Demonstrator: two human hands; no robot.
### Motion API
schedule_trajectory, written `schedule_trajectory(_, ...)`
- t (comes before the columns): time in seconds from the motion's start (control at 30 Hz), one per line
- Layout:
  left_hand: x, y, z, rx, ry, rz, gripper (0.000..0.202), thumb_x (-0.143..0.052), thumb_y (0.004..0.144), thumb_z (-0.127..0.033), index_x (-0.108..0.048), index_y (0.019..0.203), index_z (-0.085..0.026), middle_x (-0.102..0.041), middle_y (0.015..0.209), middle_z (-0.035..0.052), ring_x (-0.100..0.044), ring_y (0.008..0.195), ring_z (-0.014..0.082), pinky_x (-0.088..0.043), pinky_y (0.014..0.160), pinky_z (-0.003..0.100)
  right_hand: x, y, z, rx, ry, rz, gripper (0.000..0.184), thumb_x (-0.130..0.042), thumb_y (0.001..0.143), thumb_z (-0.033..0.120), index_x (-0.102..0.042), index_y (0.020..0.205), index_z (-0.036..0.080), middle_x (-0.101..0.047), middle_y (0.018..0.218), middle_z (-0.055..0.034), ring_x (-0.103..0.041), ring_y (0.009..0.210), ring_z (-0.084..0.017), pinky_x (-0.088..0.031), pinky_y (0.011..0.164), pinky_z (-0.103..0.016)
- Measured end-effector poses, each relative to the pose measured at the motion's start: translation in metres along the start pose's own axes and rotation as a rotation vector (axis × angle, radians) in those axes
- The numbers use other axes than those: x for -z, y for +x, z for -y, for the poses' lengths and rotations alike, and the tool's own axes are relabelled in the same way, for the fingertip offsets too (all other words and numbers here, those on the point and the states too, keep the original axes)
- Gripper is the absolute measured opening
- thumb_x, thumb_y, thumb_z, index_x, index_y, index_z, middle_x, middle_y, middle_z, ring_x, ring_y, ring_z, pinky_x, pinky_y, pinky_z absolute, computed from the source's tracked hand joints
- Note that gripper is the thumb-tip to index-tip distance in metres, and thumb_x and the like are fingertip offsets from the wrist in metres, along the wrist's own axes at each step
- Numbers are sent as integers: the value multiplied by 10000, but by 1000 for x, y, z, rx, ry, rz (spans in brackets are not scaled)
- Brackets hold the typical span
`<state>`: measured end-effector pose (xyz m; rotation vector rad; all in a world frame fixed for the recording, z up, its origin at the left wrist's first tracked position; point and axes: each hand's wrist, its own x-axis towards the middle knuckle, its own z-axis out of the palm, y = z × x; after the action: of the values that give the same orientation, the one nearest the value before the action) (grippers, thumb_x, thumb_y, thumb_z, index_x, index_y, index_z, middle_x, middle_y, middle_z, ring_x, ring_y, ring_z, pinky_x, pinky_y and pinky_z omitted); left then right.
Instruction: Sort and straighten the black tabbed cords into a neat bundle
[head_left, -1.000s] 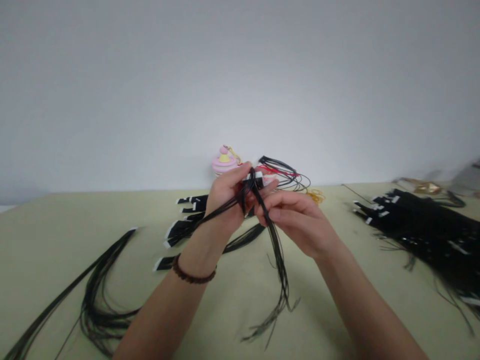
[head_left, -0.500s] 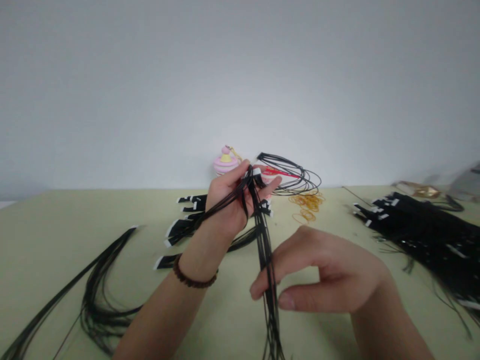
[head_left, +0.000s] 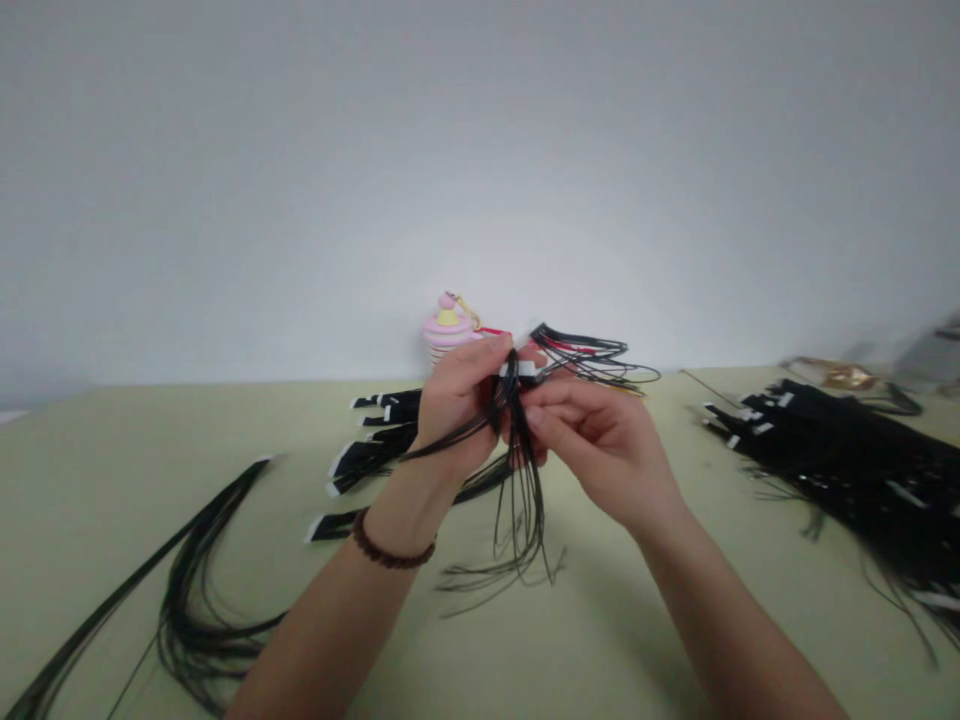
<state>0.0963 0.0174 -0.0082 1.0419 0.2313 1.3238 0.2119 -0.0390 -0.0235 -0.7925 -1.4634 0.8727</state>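
My left hand (head_left: 463, 400), with a beaded bracelet on its wrist, is closed around a black wire harness (head_left: 517, 440) near its white connectors. My right hand (head_left: 600, 430) pinches the same wires just below the connectors, close beside the left fingers. Loose wire ends hang down and curl above the table. Another part of the bundle, with a white connector (head_left: 534, 328), fans out to the upper right behind the hands. Parts of the fingers are hidden behind the wires.
More harnesses with white connectors (head_left: 349, 460) lie left of my hands, and a long wire bundle (head_left: 187, 590) curves at front left. A dark harness pile (head_left: 847, 450) covers the right side. A pink and yellow cupcake-shaped object (head_left: 448, 322) stands by the wall.
My right hand has moved up along the wires to meet my left hand. The strands that hung straight down now fold and curl, their loose ends in view.
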Motion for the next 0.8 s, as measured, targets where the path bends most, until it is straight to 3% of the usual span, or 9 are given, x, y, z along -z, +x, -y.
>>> schedule_trajectory(0.2, 1, -1, -3, -39, 127, 61, 189, -620, 721, -238, -709, 578, -153, -617, 526, 21, -528, 449, 85, -436, 460, 193, -4, 1, -10, 45, -68, -110, 128, -644, 781, 286, -689, 753, 170, -586, 552, 18, -528, 471, -86, -459, 445, -212)
schedule_trajectory(0.37, 4, -1, -1, -100, 201, 48, 203, -685, 685, -302, -698, 554, -147, -533, 459, 2, -475, 424, 75, -343, 404, 180, -6, 2, -8, 12, -98, -146, 204, -622, 785, 327, -652, 674, 159, -569, 515, 12, -487, 423, -76, -382, 380, -185)
schedule_trajectory(0.47, 8, 0, 3, -123, 241, 23, 207, -706, 678, -333, -710, 579, -152, -546, 484, 5, -479, 451, 82, -371, 447, 194, -8, 2, -7, 22, -158, -174, 237, -588, 793, 334, -612, 644, 151, -548, 513, 10, -465, 435, -73, -359, 394, -186)
schedule_trajectory(0.67, 11, 0, 9, -204, 399, 16, 160, -693, 714, -326, -752, 676, -181, -598, 529, 0, -460, 473, 69, -359, 462, 181, -7, 2, -11, 142, -518, -225, 226, -515, 812, 239, -543, 604, 156, -532, 520, 21, -477, 474, -73, -369, 471, -192)
schedule_trajectory(0.8, 12, -1, 10, -223, 404, 7, 140, -672, 738, -301, -756, 690, -199, -610, 542, -3, -454, 478, 60, -362, 473, 168, -4, 4, -11, 148, -572, -200, 190, -528, 799, 235, -526, 625, 160, -540, 556, 21, -505, 513, -78, -387, 506, -190)
